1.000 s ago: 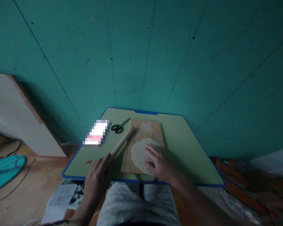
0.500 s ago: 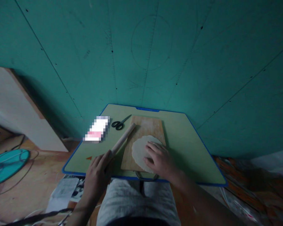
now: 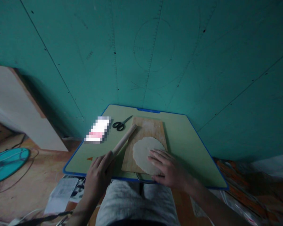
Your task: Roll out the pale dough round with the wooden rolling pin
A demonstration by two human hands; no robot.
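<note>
A flat, roughly round sheet of dough (image 3: 142, 153) lies on the near half of a wooden cutting board (image 3: 147, 125). My right hand (image 3: 165, 164) rests on the dough's right side, palm down, its fingers stretched out and slightly apart. My left hand (image 3: 100, 171) is wrapped around the near end of a wooden rolling pin (image 3: 124, 141). The pin slants away from me, its far end over the board's left edge. Part of the dough is hidden under my right hand.
Black-handled scissors (image 3: 121, 125) lie left of the board. A pixelated flat object (image 3: 98, 129) is at the left of the blue-edged table (image 3: 186, 138). Behind the table rises a green wall (image 3: 151, 62). A white panel (image 3: 23, 113) leans at the left.
My right hand has slid slightly toward me and to the right across the dough, uncovering more of it. The left hand keeps its hold on the rolling pin. The view has shifted slightly.
</note>
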